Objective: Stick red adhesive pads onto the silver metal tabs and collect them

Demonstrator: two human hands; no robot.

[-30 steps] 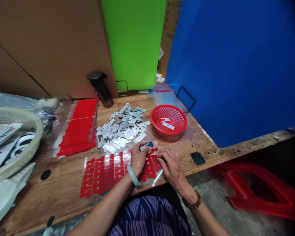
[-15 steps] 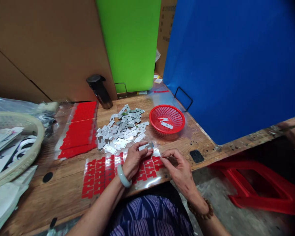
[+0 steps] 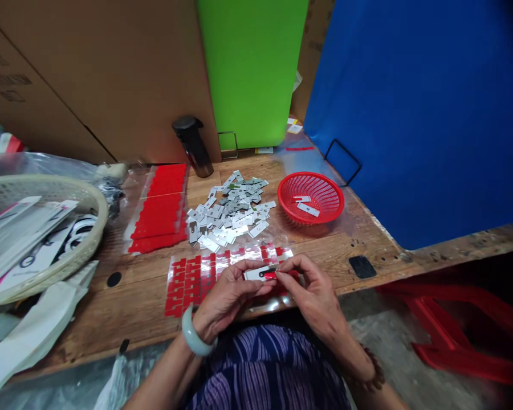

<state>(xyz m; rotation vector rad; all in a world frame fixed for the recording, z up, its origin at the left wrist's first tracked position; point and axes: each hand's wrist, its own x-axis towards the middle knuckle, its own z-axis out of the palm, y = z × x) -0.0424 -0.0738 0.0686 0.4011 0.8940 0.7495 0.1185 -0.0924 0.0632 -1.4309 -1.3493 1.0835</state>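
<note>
My left hand pinches a small flat metal plate with a slot, held just above the table edge. My right hand has thumb and forefinger closed on a small red sticker at the plate's right end. How far the sticker touches the plate is hard to tell. Under and beside my hands lies a clear sheet with rows of red T-shaped stickers, partly hidden. Beyond them is a loose pile of metal plates. A red mesh basket to its right holds a couple of plates, one with red on it.
More red sticker sheets are stacked left of the pile, near a dark bottle. A cream basket with packaged items stands far left. Blue and green panels rise behind. A red stool is at right.
The view has shifted, so the table things sit further right. My hands have come together nearer the table edge, and the red sticker is now at the plate between them.
</note>
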